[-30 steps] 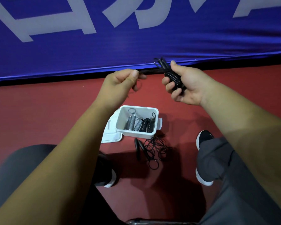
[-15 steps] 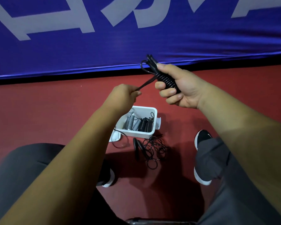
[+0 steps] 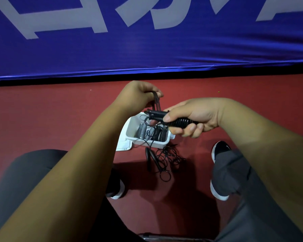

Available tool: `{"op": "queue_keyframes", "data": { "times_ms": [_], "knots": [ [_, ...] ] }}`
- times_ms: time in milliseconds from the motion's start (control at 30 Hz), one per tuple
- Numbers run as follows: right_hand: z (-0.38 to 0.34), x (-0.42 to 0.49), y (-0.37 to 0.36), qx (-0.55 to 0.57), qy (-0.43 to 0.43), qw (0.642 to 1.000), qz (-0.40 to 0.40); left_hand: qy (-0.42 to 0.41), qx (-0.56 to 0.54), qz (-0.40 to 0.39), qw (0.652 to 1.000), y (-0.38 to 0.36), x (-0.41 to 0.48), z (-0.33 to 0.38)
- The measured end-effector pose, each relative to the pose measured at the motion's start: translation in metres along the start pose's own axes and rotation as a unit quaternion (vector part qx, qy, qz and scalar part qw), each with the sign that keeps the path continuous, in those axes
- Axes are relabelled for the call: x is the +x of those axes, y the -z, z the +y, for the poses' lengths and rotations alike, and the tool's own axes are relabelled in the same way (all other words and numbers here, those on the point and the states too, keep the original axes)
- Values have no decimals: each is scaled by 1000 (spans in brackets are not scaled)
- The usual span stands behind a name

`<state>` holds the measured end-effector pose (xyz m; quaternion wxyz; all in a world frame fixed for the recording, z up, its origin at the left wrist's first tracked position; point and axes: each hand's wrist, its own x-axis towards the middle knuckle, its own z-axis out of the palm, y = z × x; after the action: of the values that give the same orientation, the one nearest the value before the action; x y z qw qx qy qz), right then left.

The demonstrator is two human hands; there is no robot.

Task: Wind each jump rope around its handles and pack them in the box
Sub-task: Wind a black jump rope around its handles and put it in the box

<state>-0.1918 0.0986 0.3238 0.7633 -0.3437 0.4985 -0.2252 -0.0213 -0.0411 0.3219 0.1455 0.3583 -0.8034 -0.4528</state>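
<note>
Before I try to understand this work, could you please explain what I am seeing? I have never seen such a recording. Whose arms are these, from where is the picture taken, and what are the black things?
There is no machine here. A person works with two bare hands, and the camera is worn on the person's head, looking down, so both arms enter from below. The right hand grips a black jump rope, whose cord is already coiled around its handles. The left hand pinches the remaining cord, above the handle tips. Below, on the red floor, stands a white box holding several wound ropes. Its lid lies beside it. A loose rope lies tangled on the near side of the box. Behind is a blue banner.
</note>
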Motion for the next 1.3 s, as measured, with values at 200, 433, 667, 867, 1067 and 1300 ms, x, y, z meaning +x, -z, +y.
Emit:
{"op": "queue_keyframes", "data": {
  "times_ms": [200, 433, 667, 867, 1067, 1300],
  "knots": [
    [7, 10, 2, -40, -42, 996, 62, -60, -3, 19, 998, 2, -3, 14],
    [10, 23, 18, -74, -29, 966, 246, -208, 281, -32, 936, 13, -8, 26],
    [13, 27, 28, -71, 22, 935, 347, -129, 289, -122, 941, 8, -14, 18],
    [5, 25, 19, 34, 78, 943, 323, -55, 322, -89, 941, -6, -15, 12],
    [-1, 26, 16, 138, 118, 936, 302, 24, 191, -34, 981, -20, -21, 14],
    [-1, 26, 15, 156, 117, 925, 327, 56, -221, -22, 973, -21, -16, 16]
  ]
}}
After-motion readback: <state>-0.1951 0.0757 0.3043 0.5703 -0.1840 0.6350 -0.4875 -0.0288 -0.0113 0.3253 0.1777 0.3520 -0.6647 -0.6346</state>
